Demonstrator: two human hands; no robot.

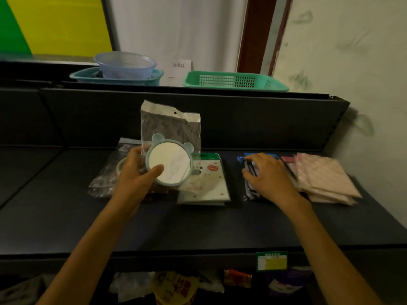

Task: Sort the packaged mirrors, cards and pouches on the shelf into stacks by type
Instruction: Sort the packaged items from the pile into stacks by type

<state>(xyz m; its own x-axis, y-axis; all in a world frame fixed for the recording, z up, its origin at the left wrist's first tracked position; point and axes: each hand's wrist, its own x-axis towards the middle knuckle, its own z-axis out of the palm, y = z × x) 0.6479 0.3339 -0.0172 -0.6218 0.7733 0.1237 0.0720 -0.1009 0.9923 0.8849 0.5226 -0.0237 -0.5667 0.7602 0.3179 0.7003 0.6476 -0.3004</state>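
My left hand holds a round pale-blue mirror with bear ears, sealed in a clear bag, lifted above the dark shelf. Under and left of it lie more bagged mirrors. A stack of white patterned cards sits in the middle. My right hand rests fingers-down on a stack of blue and dark pouches; whether it grips them is unclear. A pile of pink pouches lies at the far right.
A black back panel rises behind the shelf. Above it stand two green baskets, one holding a clear bowl. A price tag hangs on the shelf's front edge, with packaged goods below.
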